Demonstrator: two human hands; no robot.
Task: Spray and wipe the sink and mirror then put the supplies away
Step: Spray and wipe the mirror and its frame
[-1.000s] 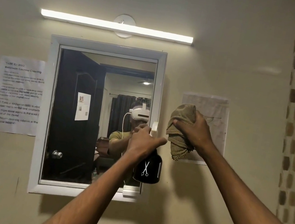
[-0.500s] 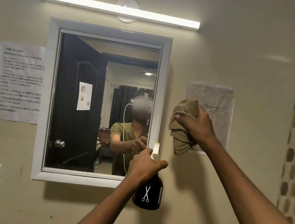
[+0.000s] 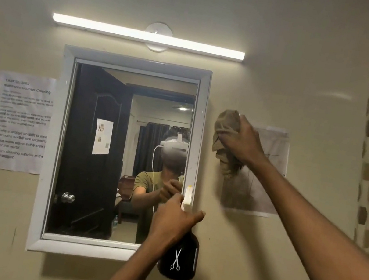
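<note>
Holding both supplies up by the mirror (image 3: 122,153): left hand (image 3: 174,219) wrapped tight round the upright black spray bottle (image 3: 178,257) at the frame's lower right corner, nearer the glass. Right hand (image 3: 242,142) clenches the bunched brown cloth (image 3: 225,132) just right of the frame; glass lies leftward.

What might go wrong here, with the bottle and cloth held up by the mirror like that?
The spray bottle in the left hand sits at the mirror frame's right edge, so mist may hit the wall. The cloth in the right hand hangs in front of a taped paper sheet, which spray or a damp cloth might wet.
</note>
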